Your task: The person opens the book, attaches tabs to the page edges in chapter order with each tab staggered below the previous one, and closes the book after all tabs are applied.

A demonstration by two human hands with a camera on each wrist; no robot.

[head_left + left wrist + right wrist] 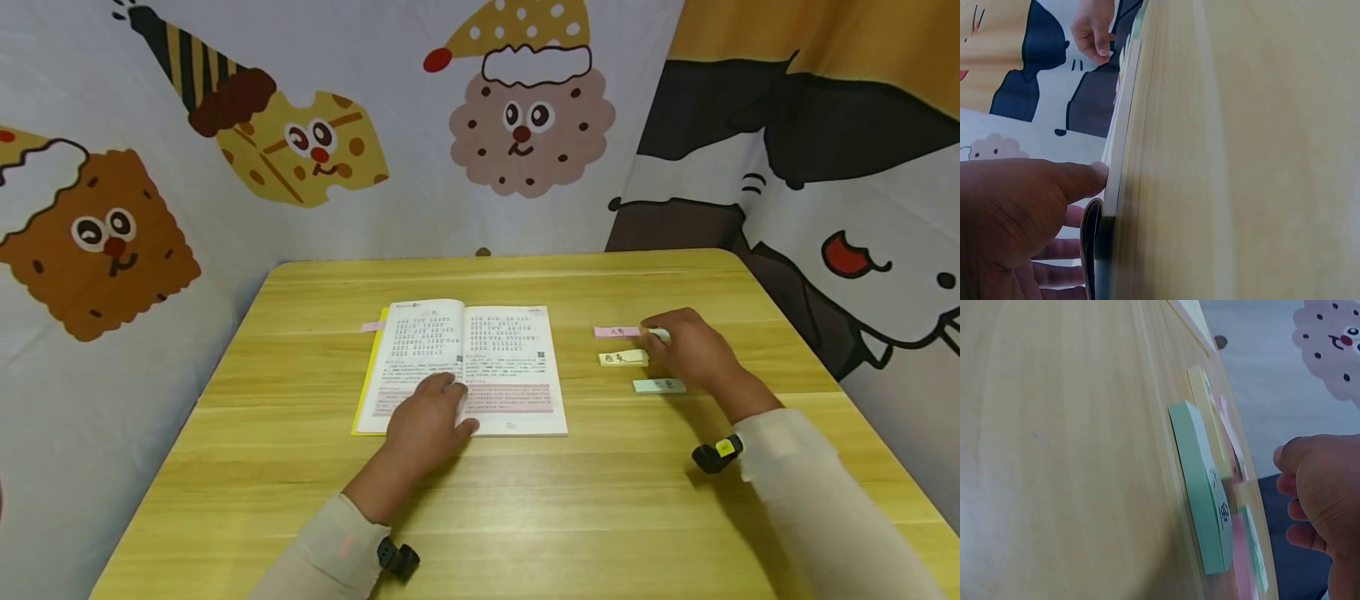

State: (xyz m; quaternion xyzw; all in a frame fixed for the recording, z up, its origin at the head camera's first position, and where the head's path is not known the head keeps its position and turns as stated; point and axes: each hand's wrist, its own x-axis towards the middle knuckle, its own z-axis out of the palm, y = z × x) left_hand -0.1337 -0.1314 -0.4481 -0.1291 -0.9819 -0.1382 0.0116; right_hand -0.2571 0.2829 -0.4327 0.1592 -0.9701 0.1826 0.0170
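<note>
An open book (506, 333) lies on the table, with printed text on both pages. My left hand (429, 421) rests on its lower part near the spine. The left wrist view has the left thumb (1085, 178) at the page edge. My right hand (690, 346) is over the sticky notes, fingertips by the right end of a pink sticky note pad (617, 332). Its fingers look loosely bent in the right wrist view, with no held item visible. Below lie a yellow sticky note pad (622, 358) and a green one (660, 386), both handwritten. Another green-edged pad (1257, 550) is partly hidden by the right hand in the head view.
A pink tab (371, 327) sticks out from the book's left side, beside a yellow cover edge. The wooden table (570, 517) reaches back to a cloth (420, 225) printed with cartoon figures. Each wrist wears a small black device (397, 558).
</note>
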